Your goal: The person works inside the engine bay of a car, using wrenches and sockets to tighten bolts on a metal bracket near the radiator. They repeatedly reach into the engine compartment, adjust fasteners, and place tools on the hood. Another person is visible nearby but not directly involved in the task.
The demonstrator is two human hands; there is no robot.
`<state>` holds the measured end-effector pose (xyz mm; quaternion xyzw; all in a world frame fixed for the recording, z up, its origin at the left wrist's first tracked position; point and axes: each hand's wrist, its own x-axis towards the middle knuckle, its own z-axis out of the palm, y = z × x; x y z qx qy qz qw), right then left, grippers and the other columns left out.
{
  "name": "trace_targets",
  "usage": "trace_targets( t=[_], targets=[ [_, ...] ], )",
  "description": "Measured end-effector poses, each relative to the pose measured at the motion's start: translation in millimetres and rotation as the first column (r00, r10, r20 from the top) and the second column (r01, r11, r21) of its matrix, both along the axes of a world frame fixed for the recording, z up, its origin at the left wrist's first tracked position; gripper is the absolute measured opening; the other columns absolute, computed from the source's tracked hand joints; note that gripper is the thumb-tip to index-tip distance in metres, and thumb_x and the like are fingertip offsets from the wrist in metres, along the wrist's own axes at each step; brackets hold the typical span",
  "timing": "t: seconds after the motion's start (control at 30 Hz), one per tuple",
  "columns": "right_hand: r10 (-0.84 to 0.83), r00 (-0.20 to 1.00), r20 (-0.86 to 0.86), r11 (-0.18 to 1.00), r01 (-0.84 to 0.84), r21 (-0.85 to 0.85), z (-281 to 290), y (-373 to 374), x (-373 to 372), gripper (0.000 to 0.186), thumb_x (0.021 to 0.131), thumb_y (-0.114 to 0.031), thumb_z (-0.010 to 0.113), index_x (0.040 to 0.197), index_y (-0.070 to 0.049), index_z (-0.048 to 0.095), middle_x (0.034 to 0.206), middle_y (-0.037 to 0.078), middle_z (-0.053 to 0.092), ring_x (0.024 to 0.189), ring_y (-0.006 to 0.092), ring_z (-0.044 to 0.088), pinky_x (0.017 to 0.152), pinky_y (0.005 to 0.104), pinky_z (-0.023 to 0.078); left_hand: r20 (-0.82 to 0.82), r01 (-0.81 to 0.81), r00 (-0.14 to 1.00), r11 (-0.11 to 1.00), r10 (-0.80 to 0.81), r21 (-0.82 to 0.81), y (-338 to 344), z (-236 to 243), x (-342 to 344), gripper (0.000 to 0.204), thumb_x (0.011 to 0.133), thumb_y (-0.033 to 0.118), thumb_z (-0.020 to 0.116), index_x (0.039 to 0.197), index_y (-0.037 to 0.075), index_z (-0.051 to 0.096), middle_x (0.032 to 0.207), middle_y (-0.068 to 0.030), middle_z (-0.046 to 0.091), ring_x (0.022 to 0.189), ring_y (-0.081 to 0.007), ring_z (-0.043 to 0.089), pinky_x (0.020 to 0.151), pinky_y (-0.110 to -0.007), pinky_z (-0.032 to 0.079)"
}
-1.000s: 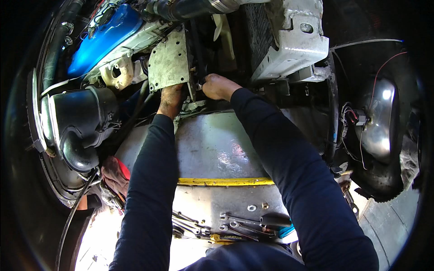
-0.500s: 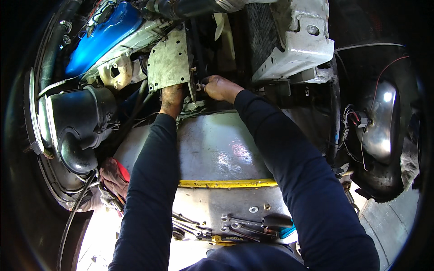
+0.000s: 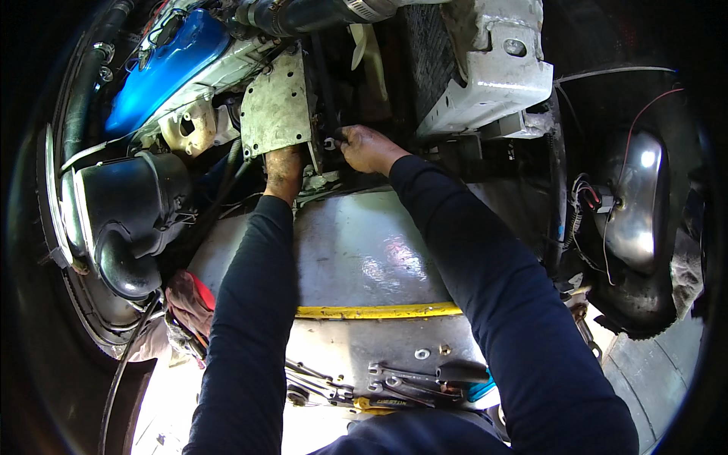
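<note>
My left hand reaches up behind a pale metal plate with bolt holes along its edges. The plate hides its fingers, so what they touch does not show. Just right of the plate, my right hand is closed on a wrench. Only the wrench's pale open jaw shows past the fingers, close to the plate's side edge. A dark upright bar stands above that hand.
A blue engine cover lies at far left, above a black air-filter housing. At right are a radiator with its silver frame and a shiny metal tank. Several wrenches lie near me, below a yellow-edged panel.
The whole view has shifted slightly, so things sit a little further left. The wrench jaw shows more plainly beside my right hand. My left hand stays behind the plate.
</note>
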<state>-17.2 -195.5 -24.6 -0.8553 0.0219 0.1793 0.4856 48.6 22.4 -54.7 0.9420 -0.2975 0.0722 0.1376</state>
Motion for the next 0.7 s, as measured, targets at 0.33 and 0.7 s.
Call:
trace_targets(
  t=[0.33, 0.7],
  targets=[
    [0.058, 0.998, 0.019, 0.993, -0.056, -0.103, 5.2, 6.8, -0.9, 0.040, 0.100, -0.029, 0.054, 0.131, -0.005, 0.065, 0.126, 0.022, 0.068, 0.120, 0.0402, 0.063, 0.102, 0.0432, 0.050, -0.336, -0.113, 0.942, 0.955, 0.016, -0.273, 3.0, -15.6, 3.1, 0.047, 0.095, 0.001, 0.054, 0.142, 0.005, 0.053, 0.141, -0.0153, 0.057, 0.130, -0.0341, 0.051, 0.111, -0.041, 0.039],
    [0.336, 0.917, -0.214, 0.921, -0.367, -0.127, 14.7, 11.0, 15.7, 0.036, 0.098, -0.031, 0.056, 0.112, -0.001, 0.071, 0.104, 0.027, 0.071, 0.091, 0.0395, 0.071, 0.076, 0.0438, 0.056, -0.322, -0.108, 0.947, 0.952, 0.011, -0.286, 4.9, -0.1, -6.0, 0.054, 0.087, 0.000, 0.060, 0.140, 0.005, 0.056, 0.144, -0.0217, 0.054, 0.135, -0.0433, 0.046, 0.114, -0.048, 0.037]
  ],
)
